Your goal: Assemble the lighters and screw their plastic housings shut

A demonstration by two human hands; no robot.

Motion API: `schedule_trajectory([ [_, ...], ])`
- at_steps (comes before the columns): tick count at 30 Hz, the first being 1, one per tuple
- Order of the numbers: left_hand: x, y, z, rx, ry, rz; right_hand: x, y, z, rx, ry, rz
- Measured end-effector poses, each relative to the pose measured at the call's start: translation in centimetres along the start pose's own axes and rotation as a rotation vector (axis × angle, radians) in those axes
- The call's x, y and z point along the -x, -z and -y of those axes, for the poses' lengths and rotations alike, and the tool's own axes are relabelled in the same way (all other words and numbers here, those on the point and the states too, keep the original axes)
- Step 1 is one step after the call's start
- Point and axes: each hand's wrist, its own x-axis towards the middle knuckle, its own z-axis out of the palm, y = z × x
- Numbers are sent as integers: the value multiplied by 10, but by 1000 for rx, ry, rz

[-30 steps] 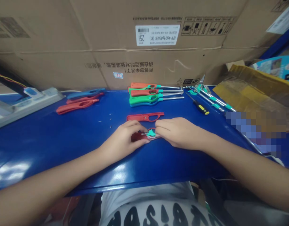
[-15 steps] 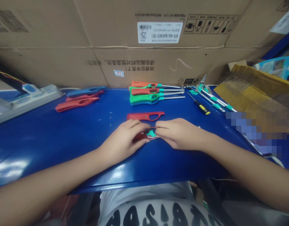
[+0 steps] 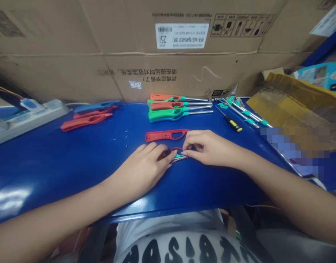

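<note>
My left hand (image 3: 150, 164) is closed round the handle end of a red lighter casing half (image 3: 177, 149), its thumb pressing near the trigger loop. A green trigger (image 3: 179, 155) sits in that loop, with a pale wire or edge running below it. At the other end of the casing, my right hand (image 3: 210, 148) pinches with thumb and index finger. My fingers cover much of the casing's inside. Just beyond the hands lies a second red casing half (image 3: 154, 136), hollow side up. Several small screws (image 3: 126, 137) are scattered to the left of it.
Several assembled lighters (image 3: 168, 106) are stacked at the back. Red and blue casing halves (image 3: 87, 121) lie by a power strip (image 3: 31, 118) on the left. On the right are a screwdriver (image 3: 232, 123), metal tubes with green parts (image 3: 248, 114) and a taped carton (image 3: 288, 106).
The green trigger now lies lower, within the red casing's loop. My left thumb has come forward onto it. My right hand has shifted slightly, its fingers more arched. The view has moved a little.
</note>
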Motion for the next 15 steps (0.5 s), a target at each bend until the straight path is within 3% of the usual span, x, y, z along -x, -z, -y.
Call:
schedule_trajectory([
  [4,1,0,0,79,10,1,0,3,-4,-25,-4,26],
  [10,-4,-4,10,528,133,-95,2,5,-2,-42,-8,88],
  [15,-8,-7,11,632,214,-128,1,3,1,-44,36,96],
])
